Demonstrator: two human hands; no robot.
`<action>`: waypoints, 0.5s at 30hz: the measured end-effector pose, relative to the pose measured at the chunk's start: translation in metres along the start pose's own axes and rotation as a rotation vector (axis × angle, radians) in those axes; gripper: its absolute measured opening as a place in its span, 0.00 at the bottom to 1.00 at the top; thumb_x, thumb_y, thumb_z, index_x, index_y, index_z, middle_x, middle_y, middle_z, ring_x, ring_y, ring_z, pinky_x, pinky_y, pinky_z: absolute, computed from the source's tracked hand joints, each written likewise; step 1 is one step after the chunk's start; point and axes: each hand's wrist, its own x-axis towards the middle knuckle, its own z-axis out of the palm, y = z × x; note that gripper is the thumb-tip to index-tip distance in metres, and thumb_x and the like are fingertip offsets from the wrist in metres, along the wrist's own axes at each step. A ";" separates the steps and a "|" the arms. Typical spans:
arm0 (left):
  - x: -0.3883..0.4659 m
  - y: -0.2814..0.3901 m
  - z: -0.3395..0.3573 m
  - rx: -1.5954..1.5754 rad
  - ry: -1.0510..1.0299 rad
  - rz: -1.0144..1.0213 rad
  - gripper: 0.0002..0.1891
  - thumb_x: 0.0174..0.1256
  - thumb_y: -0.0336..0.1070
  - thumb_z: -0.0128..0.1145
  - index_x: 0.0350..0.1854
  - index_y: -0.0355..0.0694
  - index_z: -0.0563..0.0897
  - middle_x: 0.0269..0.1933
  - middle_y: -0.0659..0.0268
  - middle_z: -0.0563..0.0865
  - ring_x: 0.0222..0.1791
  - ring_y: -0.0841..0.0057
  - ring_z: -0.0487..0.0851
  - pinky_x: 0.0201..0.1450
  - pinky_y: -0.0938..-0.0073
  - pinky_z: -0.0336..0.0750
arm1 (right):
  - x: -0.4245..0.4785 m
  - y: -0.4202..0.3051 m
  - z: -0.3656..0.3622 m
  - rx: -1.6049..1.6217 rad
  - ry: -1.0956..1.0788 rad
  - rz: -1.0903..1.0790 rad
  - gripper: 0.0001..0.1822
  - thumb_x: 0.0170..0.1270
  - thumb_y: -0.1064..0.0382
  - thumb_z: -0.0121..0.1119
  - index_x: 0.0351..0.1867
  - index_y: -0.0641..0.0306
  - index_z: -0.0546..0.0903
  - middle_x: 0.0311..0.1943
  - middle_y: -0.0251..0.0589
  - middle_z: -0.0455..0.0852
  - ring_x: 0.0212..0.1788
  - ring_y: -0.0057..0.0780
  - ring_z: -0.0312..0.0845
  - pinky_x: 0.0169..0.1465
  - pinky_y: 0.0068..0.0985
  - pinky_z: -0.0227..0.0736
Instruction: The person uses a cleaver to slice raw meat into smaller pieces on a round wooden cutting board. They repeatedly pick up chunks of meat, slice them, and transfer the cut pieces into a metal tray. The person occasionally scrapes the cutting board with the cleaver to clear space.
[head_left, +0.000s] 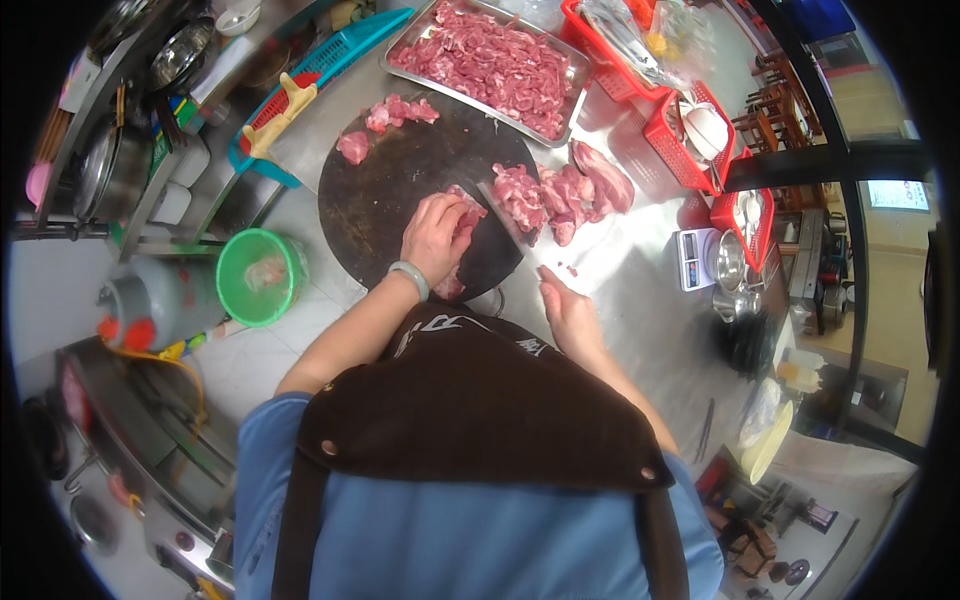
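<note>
My left hand (435, 234) presses on a piece of raw meat (471, 208) on a round dark chopping board (382, 202). More of the meat shows below the wrist, which wears a pale bangle. My right hand (570, 311) grips a knife (510, 217) by its handle; the blade lies along the right side of the board, apart from my left fingers. Just beyond the blade is a heap of cut meat (517, 196), with larger raw chunks (600, 180) to its right on the steel table. Small meat pieces (397, 112) sit at the board's far left.
A steel tray (487, 112) full of sliced meat stands behind the board. Red baskets (679, 150) and a kitchen scale (694, 259) are on the right. A green bin (259, 277) and a gas cylinder (165, 300) stand at the left. Shelves with pots rise at far left.
</note>
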 end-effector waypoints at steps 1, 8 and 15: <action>0.000 -0.002 0.000 -0.012 -0.015 -0.001 0.14 0.46 0.27 0.63 0.39 0.37 0.83 0.44 0.60 0.81 0.50 0.61 0.78 0.53 0.65 0.74 | 0.003 -0.003 0.003 -0.048 -0.020 -0.040 0.19 0.70 0.56 0.48 0.58 0.61 0.73 0.29 0.55 0.83 0.31 0.53 0.80 0.35 0.41 0.73; -0.009 -0.006 -0.003 -0.001 -0.136 -0.030 0.18 0.47 0.28 0.63 0.45 0.45 0.84 0.45 0.60 0.84 0.50 0.61 0.79 0.54 0.65 0.74 | 0.022 -0.025 0.015 -0.179 -0.059 -0.168 0.20 0.68 0.51 0.51 0.56 0.59 0.74 0.27 0.53 0.83 0.30 0.52 0.81 0.31 0.42 0.74; -0.002 0.001 -0.006 -0.047 -0.060 -0.010 0.12 0.47 0.27 0.63 0.37 0.41 0.85 0.40 0.57 0.84 0.46 0.57 0.80 0.50 0.65 0.76 | 0.012 -0.017 0.004 -0.281 -0.116 -0.130 0.16 0.66 0.57 0.54 0.50 0.62 0.72 0.24 0.54 0.82 0.28 0.54 0.79 0.30 0.44 0.74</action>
